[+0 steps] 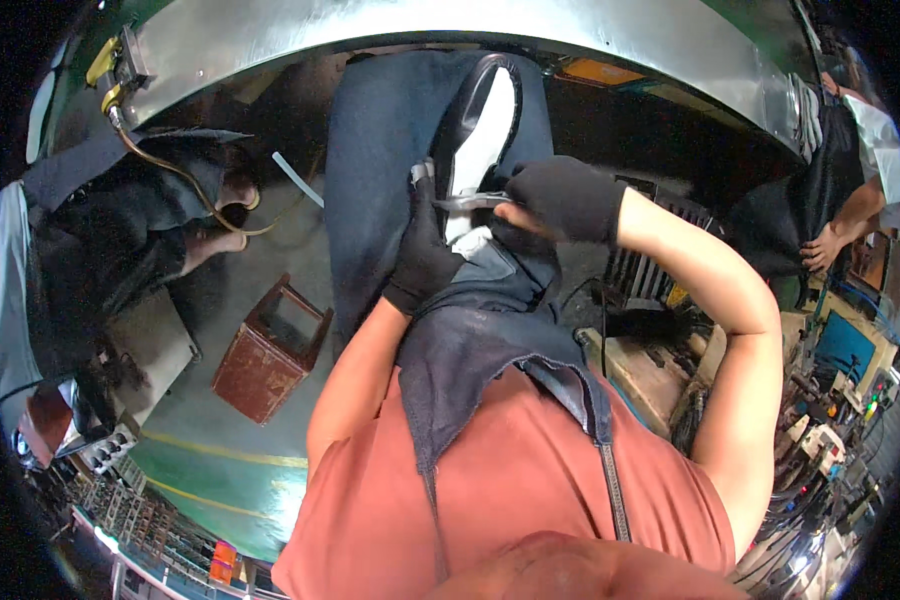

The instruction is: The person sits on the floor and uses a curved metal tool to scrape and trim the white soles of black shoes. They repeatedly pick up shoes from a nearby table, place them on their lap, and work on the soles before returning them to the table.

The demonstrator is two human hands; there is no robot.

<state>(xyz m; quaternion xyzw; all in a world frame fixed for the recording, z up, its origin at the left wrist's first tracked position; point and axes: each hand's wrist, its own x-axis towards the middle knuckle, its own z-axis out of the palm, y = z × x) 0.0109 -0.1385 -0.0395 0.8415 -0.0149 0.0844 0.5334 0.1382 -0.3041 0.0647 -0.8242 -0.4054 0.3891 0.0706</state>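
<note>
A black shoe (485, 130) lies bottom-up across my lap, its white underside facing me and its toe pointing away. My left hand (422, 245), in a black glove with bare fingertips, grips the shoe's left side near the heel end. In a matching glove, my right hand (570, 200) is closed round a grey metal hand tool (478, 202). The tool's working end lies across the shoe's white underside, close to my left fingers. Its exact kind is hard to make out. Dark blue apron cloth (370, 170) spreads beneath the shoe.
A curved metal bench edge (450, 22) runs across the far side. At left stand a brown stool (262, 362) and a seated person (140, 215), near a hanging hose (160, 165). Another person's hand (823, 248) shows at right, above machinery (820, 440).
</note>
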